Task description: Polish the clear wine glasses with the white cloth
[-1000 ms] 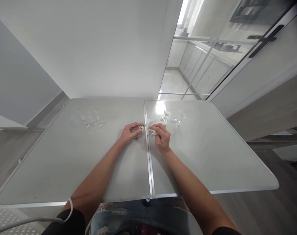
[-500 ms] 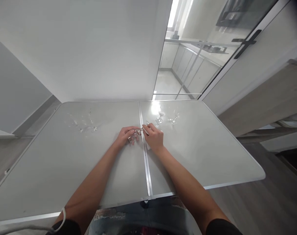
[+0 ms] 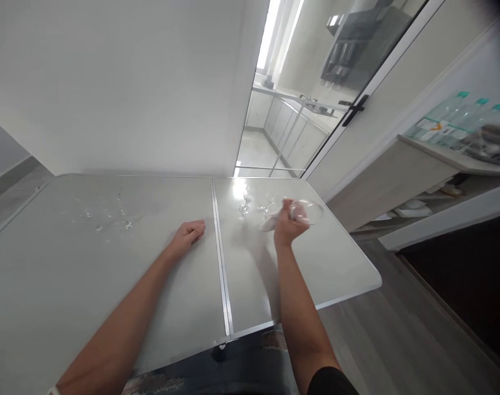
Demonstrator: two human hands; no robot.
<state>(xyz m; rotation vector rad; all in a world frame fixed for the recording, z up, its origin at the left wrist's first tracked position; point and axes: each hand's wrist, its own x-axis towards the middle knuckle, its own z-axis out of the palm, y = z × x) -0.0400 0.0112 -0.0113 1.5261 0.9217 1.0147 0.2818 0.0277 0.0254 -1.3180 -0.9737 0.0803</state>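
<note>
My right hand (image 3: 288, 224) is raised over the right half of the table (image 3: 315, 269), closed around a clear wine glass (image 3: 313, 212). The glass is tilted sideways, its bowl pointing right. A whitish cloth (image 3: 268, 223), blurred, hangs at the left of that hand; whether the hand grips it is hard to tell. On the left half of the table rests my left hand (image 3: 189, 235), fingers curled in, with nothing visible in it. Beyond my right hand stand an upright stemmed glass (image 3: 245, 203) and another clear glass (image 3: 267, 204).
Several faint transparent glasses (image 3: 128, 224) are on the left half of the table. A metal seam (image 3: 220, 258) divides the tabletop. Behind it are a white wall (image 3: 130, 93) and a glass door. Several plastic bottles (image 3: 451, 120) stand on a cabinet at right.
My hands have parted. The right one has lifted the wine glass and moved right; the left has released it and drawn back left. The view has swung right, showing the bottles.
</note>
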